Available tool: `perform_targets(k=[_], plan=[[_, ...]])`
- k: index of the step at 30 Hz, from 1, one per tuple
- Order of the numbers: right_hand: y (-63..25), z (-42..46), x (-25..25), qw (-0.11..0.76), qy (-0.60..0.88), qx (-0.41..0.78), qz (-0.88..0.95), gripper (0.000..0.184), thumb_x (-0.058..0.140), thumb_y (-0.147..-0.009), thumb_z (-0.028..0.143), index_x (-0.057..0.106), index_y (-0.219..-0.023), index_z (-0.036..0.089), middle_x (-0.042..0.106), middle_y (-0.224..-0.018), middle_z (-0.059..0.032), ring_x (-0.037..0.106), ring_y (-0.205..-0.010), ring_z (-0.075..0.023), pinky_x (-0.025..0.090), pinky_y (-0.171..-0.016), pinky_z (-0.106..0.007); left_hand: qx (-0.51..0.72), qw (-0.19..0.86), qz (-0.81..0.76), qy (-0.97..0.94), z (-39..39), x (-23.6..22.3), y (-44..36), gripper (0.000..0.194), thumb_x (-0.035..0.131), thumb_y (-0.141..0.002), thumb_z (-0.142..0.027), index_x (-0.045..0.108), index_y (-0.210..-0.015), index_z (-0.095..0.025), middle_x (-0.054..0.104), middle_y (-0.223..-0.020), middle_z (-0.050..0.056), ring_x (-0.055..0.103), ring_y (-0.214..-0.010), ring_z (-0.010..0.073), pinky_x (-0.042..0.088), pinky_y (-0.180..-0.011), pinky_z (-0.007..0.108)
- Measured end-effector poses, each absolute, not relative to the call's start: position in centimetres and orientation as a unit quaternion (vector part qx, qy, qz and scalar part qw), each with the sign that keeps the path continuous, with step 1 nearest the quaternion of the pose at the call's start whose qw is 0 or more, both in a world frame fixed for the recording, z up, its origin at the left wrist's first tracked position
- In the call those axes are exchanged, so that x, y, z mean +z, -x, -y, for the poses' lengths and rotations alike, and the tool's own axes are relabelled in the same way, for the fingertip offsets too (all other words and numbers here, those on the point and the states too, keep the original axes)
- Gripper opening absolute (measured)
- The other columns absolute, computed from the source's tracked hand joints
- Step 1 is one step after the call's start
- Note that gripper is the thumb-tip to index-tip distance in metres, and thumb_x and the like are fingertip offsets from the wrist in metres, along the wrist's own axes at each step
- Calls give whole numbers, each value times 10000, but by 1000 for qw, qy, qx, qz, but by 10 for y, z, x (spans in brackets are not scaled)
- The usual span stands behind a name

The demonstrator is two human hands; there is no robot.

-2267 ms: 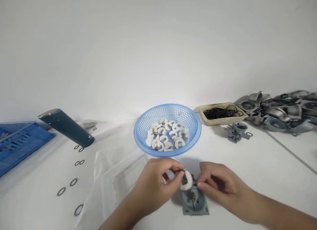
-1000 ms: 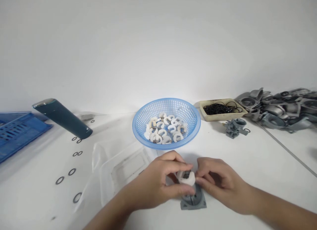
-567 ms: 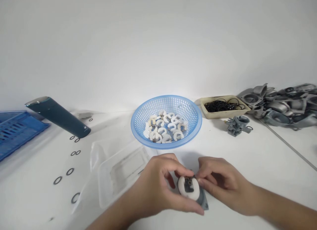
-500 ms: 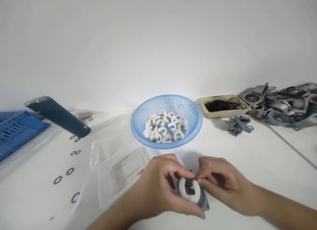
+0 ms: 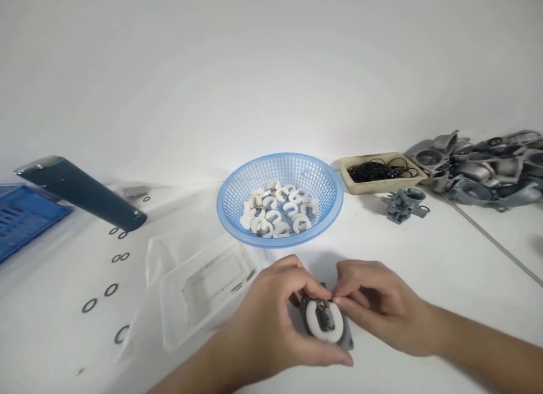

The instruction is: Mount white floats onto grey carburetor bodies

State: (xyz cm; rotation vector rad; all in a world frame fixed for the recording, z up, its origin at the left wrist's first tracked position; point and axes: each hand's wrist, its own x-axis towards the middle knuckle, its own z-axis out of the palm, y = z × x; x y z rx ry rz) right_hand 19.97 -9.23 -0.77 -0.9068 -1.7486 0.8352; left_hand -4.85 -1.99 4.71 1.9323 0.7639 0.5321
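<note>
My left hand wraps round a grey metal carburetor body, thumb along its near side and index finger at its far edge. On top of the carburetor sits a white C-shaped float, with brass-coloured parts in its gap. From the right, my right hand reaches to the float's hinge end with thumb and index finger pinched together. Whatever lies between those fingertips is too small to make out. Behind the hands stands a blue basket holding several similar white floats.
At the back right are a cream tray of black rubber rings, another carburetor and piled grey metal castings. Leftward lie a clear plastic box, several black rings, a dark teal cylinder and a blue crate.
The view has shifted slightly. The carburetor appears tilted a little differently, showing more of the float's gap. Both hands keep nearly the same grip at the hinge.
</note>
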Motion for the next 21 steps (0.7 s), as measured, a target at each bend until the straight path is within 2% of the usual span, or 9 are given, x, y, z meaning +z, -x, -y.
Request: perform_targets(k=[3,8,11,17,21], plan=[[-199,92,-7,485,372,333,718,145,727,-1148,207,734,-1004,228,438,-721,83,444,-613,-105,375,-610,-247,256,448,-286,-808,20,41,48,648,1229,-470,-417,873,-978,-229,707,-893,-2,672,-759,181,500,-681,287],[-200,93,-5,482,367,337,721,133,733,-1121,180,719,-1002,237,438,-726,87,447,-617,-97,380,-616,-236,322,439,-219,-810,19,31,47,620,1205,-580,-426,870,-1065,-232,692,-899,-15,676,-702,132,547,-658,250],[-200,93,-4,485,367,343,716,130,733,-1111,163,715,-1006,237,431,-721,93,431,-603,-90,373,-606,-231,344,427,-190,-814,16,30,48,652,1201,-608,-413,860,-1138,-247,724,-952,-9,711,-721,132,557,-658,239],[-201,93,-5,485,362,345,718,133,725,-1106,136,701,-1037,248,423,-728,93,444,-611,-93,376,-606,-226,292,430,-165,-838,10,40,55,564,1147,-735,-403,901,-1219,-249,775,-1046,38,760,-760,153,574,-666,255],[-201,93,-6,480,370,331,723,148,715,-1119,146,698,-1012,247,427,-723,95,429,-604,-92,372,-608,-227,259,472,-204,-818,7,43,54,568,1153,-690,-418,942,-1187,-240,796,-1013,57,764,-789,191,602,-697,300]])
